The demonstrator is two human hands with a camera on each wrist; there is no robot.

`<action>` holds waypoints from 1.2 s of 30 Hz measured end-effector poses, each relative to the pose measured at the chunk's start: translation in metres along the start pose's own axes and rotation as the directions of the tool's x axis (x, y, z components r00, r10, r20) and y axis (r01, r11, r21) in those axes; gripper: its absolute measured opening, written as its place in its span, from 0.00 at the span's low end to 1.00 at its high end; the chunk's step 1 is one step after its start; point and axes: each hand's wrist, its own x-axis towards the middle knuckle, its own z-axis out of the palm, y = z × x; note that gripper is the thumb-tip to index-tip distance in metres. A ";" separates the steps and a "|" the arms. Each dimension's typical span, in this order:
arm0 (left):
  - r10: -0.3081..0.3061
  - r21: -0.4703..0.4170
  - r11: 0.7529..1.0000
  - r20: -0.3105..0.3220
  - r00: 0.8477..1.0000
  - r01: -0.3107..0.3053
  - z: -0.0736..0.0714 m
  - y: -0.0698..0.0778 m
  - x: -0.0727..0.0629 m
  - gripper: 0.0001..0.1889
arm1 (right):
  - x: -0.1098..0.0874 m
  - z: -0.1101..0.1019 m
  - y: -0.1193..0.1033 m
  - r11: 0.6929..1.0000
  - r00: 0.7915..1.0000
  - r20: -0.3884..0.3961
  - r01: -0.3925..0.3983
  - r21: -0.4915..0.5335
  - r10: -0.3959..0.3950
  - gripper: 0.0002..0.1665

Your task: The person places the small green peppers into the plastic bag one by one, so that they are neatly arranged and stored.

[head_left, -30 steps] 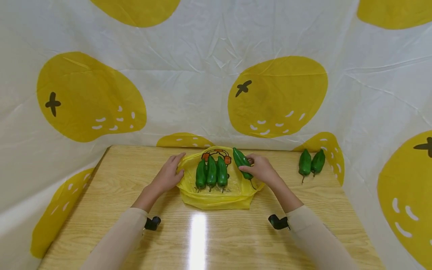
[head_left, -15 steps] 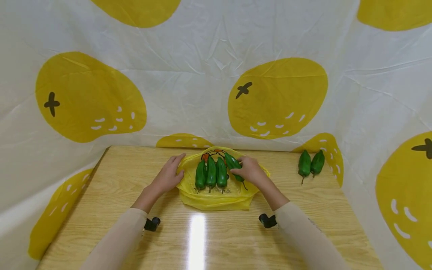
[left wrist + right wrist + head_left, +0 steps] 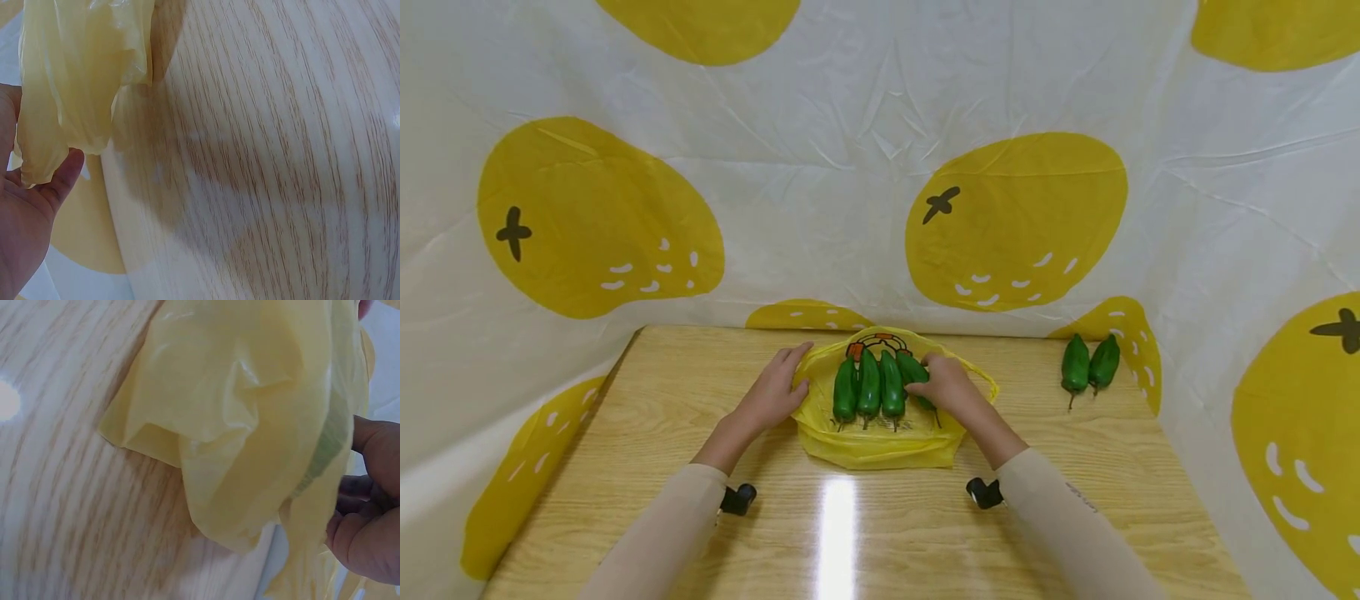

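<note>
A yellow plastic bag [image 3: 880,452] lies spread on the table, its mouth facing up. Three long green peppers [image 3: 869,387] lie side by side in it, stems toward the person. My right hand [image 3: 947,385] reaches over the bag's right side and grips a fourth green pepper [image 3: 912,367], tilted against the row; the fingers cover part of it. At the left rim, my left hand [image 3: 772,390] holds the bag's edge. The left wrist view shows the bag [image 3: 78,75] between thumb and fingers. In the right wrist view, the bag [image 3: 219,381] hides most of the pepper.
Two more green peppers [image 3: 1075,365] lie together at the table's back right. Behind the wooden table [image 3: 700,358] and along both sides hangs a white cloth [image 3: 820,208] with large yellow fruit prints. Black wrist cameras [image 3: 985,492] sit below each hand.
My right hand has carried its pepper leftward and lowered it beside the three others in the bag. The left hand has stayed at the bag's left rim.
</note>
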 end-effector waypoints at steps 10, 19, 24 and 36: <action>-0.006 -0.008 1.000 0.000 1.000 0.006 -0.001 -0.002 0.000 0.34 | 0.004 0.012 0.002 1.000 1.000 0.000 -0.012 -0.010 0.012 0.36; -0.024 -0.017 1.000 0.009 1.000 0.025 -0.002 -0.001 0.000 0.35 | 0.004 0.014 0.000 1.000 1.000 0.002 0.017 -0.026 -0.017 0.37; -0.013 -0.011 1.000 0.002 1.000 0.013 -0.002 -0.001 0.000 0.35 | 0.001 0.012 -0.002 1.000 1.000 0.021 0.023 -0.018 -0.023 0.37; -0.018 -0.009 1.000 0.001 1.000 0.018 -0.002 0.000 -0.001 0.35 | -0.011 0.003 0.003 0.987 0.997 -0.022 0.076 0.141 -0.074 0.34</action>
